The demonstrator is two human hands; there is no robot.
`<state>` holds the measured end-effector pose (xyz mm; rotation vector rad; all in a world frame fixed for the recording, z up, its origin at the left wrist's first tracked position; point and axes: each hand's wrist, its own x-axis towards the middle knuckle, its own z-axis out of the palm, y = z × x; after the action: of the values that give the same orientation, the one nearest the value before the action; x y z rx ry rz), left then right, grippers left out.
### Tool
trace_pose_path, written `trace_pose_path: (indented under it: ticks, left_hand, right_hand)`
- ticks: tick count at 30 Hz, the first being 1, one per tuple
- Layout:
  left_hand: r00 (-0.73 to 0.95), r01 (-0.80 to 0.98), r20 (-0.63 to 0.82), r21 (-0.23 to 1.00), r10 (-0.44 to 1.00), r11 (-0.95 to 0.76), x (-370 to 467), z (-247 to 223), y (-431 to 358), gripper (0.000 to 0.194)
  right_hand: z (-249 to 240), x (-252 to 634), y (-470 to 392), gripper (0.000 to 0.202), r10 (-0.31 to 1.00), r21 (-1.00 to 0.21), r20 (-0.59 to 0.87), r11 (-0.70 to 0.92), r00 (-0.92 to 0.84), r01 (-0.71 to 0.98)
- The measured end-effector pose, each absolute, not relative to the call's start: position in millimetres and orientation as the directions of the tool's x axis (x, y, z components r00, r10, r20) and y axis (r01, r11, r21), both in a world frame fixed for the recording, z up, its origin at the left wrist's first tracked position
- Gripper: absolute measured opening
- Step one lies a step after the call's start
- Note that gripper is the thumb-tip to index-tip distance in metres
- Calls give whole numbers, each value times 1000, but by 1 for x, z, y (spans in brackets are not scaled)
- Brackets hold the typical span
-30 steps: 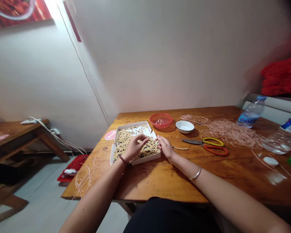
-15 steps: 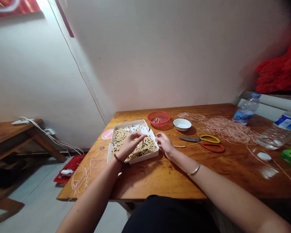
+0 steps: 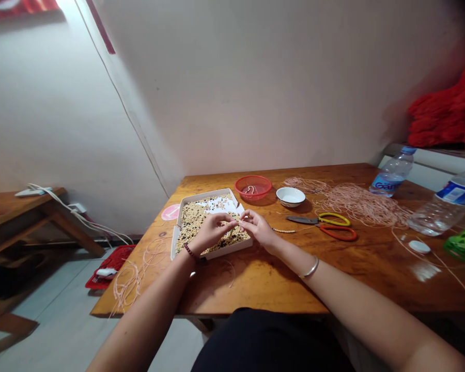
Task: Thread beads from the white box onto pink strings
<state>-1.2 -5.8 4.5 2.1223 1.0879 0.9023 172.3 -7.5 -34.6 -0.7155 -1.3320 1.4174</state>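
Over the white box lid [image 3: 232, 251] full of small cream, black and coloured beads [image 3: 194, 219], my two hands meet fingertip to fingertip. My left hand [image 3: 213, 231] is closed in a pinch; what lies between its fingers is too small to make out. My right hand [image 3: 259, 230] also pinches, seemingly on a thin cord mostly hidden by the hand. From behind that hand a short row of threaded cream beads [image 3: 284, 231] trails onto the table, with the cord running on to the right.
A red plastic basket [image 3: 253, 188] and a white bowl [image 3: 290, 197] stand behind. Scissors [image 3: 335, 226] lie right of my hands, before a heap of pink cords [image 3: 366, 205]. Two bottles [image 3: 392, 173] are at the far right. Loose cords [image 3: 134, 281] hang over the left edge.
My right hand has moved left and my left hand slightly right, so their fingertips now meet. The beaded row has shifted left with the right hand.
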Motion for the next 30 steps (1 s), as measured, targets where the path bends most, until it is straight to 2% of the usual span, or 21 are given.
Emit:
trace_pose_path:
  ticks: [5,10,15,20,26,30]
  left_hand:
    - [407,444,334,741,850,-503,-2,4,-5,36]
    - [296,424,414,751,861,-506,-3,2,-1,34]
    - [212,416,442,766,872,-490,-3,1,1,31]
    - [212,576,486,639,848,-510,-6,-2,3,30]
    - [344,731,447,424,826,-534,-4,-7,-1,27]
    - [370,755,447,366,814,-544,-1,-9,-4,24]
  right_hand:
    - [-36,174,-4,28,932,-973,166,103,-323,-204]
    - [-40,174,-3,36,913,-972,236,226,-332,-69]
    - [-44,172,0,40,922,-972,227,193,-314,-134]
    - [-45,173,4,41,952,-974,131,72,-276,-215]
    - [-47,171,4,40,949,-971,192,147,-250,-189]
    - [-46,168,0,42,955,-973,182,141,-233,-184]
